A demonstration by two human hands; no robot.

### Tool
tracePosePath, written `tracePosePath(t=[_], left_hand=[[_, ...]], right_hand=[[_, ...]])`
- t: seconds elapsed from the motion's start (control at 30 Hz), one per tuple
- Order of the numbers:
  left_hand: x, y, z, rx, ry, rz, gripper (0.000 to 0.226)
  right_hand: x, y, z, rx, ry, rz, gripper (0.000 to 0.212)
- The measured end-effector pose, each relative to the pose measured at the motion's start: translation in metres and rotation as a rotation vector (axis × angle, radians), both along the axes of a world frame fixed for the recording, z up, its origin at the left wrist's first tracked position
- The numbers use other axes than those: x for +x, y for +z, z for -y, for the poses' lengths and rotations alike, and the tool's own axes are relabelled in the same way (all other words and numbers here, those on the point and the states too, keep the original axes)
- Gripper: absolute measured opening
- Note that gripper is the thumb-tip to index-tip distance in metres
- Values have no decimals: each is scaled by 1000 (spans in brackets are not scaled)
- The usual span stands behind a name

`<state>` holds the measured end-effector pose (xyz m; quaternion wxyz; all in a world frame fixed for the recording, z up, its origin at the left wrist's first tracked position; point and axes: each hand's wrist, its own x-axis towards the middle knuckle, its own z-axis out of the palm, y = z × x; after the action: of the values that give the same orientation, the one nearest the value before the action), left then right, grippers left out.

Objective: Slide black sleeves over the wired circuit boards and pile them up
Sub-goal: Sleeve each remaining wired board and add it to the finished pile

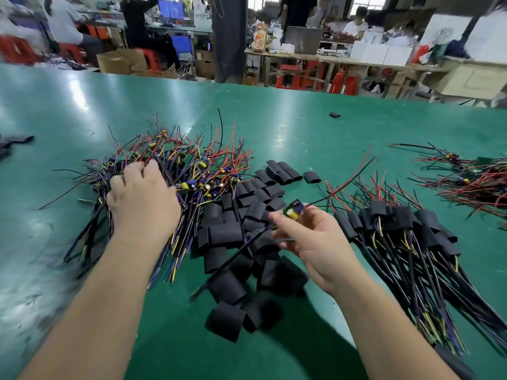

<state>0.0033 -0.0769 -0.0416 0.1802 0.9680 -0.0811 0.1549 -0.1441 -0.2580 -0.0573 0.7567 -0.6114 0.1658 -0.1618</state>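
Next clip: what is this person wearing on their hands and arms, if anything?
Nothing shows. The left hand and right hand are bare, with no gloves or rings visible. Both forearms are uncovered to the frame's edge: no sleeve, watch or bracelet in view.

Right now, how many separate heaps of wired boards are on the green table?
3: a bare heap under the left hand, a sleeved heap right of the right hand, which pinches one loose board, and a second bare heap at the right edge, partly cut off.
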Motion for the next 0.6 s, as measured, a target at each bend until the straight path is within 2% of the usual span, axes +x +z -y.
tracePosePath(t=[0.03, 0.1, 0.13, 0.17, 0.23, 0.27, 0.33, 0.4, 0.5, 0.57, 0.6], left_hand=[[-5, 0, 3, -63, -50, 63, 48], [-17, 1, 12, -237, -314, 141, 44], [-25, 3, 18, -327, -500, 67, 44], [-35, 5, 24, -391, -681, -83, 47], [-53, 5, 37, -412, -935, -328, 50], [-58, 0, 42, -376, -1007, -304, 45], [-59, -7, 47, -300, -1034, -109, 33], [-57, -12, 45, -248, -997, 21, 26], [-54, -20, 43, -94, -964, 62, 27], [-51, -21, 40, -22, -999, 45, 38], [-50, -20, 37, -23, -1009, 48, 42]], right_hand=[[0, 0, 0, -77, -32, -10, 13], [-1, 0, -1, -64, -58, 3, 15], [0, 0, -3, -22, -60, 10, 17], [1, 0, -4, 18, -67, 11, 19], [2, 1, -8, 87, -69, 5, 23], [3, 2, -8, 121, -57, 3, 22], [2, 2, -7, 173, -21, -13, 15], [1, 1, -4, 103, 2, -64, 9], [0, -2, -1, -10, -17, -77, 9], [2, -3, 0, 116, 15, -32, 4], [4, -2, 1, 206, 51, -13, 11]])
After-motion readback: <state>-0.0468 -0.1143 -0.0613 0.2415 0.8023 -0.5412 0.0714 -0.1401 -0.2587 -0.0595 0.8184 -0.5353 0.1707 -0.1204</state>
